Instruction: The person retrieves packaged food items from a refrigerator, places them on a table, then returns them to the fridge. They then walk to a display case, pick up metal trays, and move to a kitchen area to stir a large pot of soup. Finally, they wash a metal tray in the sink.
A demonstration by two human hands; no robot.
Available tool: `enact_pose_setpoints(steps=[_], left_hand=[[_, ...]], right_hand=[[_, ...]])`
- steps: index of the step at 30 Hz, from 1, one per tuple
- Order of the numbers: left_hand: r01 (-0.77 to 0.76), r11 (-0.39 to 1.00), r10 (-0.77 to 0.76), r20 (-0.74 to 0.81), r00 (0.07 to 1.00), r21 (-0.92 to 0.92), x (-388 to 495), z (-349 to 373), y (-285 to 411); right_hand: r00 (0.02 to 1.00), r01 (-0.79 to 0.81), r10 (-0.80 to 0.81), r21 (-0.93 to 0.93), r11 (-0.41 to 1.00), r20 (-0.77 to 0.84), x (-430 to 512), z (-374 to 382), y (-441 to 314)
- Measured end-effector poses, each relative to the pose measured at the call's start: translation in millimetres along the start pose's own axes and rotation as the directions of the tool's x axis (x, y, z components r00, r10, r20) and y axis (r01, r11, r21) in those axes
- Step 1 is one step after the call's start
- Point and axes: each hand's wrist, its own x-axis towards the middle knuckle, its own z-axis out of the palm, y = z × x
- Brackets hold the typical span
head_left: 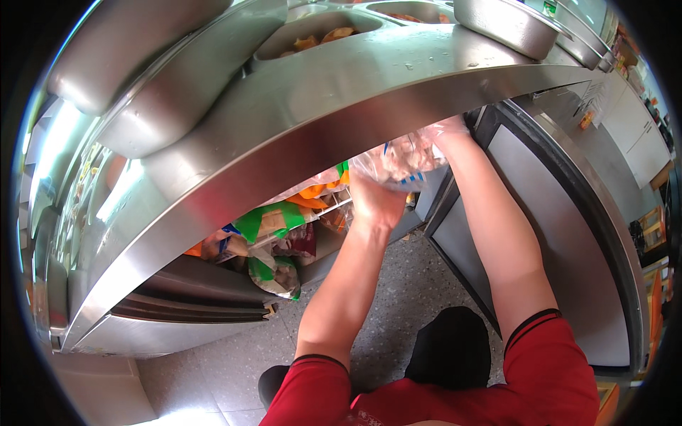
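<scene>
Both hands reach under the counter edge into an undercounter refrigerator. A clear plastic bag point(407, 160) of pale pink pieces, which look like raw meat, lies between them. My left hand point(377, 198) supports its near left side, with the fingers hidden by the plastic. At the bag's right end, my right hand point(447, 132) grips it and appears to wear a thin clear glove; the counter partly covers its fingertips. Left of the bag, several packets crowd a wire shelf point(335, 206), among them a green and clear packet point(272, 218) and an orange one point(309, 196).
The refrigerator door point(543, 234) stands open on the right. Another green-edged bag point(276, 277) hangs out low at the left. Overhead, the steel counter point(319, 96) bears large metal pans point(160, 101), food wells point(319, 34) and a steel pan point(506, 29). Speckled floor point(394, 277) lies below.
</scene>
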Motion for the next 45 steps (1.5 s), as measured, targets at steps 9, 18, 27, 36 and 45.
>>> enact_pose_setpoints(steps=[9,18,27,36,45], left_hand=[[-0.124,0.990,0.134,-0.155,0.979,0.069,48,-13,2],[0.455,0.704,-0.202,-0.460,0.864,0.545,-40,-54,27],[0.372,-0.328,0.086,-0.365,0.927,0.868,-207,-135,149],[0.379,-0.532,0.532,-0.049,0.845,0.757,-182,-230,219],[0.180,0.229,0.674,-0.290,0.679,0.956,-187,-222,227]], right_hand=[[0.879,0.473,-0.330,-0.552,0.687,0.344,4,25,-9],[0.954,0.138,0.036,-0.540,0.830,0.298,-17,28,-14],[0.836,0.481,-0.532,-0.293,0.827,-0.130,-147,14,-25],[0.936,0.092,-0.066,-0.061,0.994,0.345,-274,45,-7],[0.728,0.001,0.106,-0.156,0.988,0.678,-316,66,-1]])
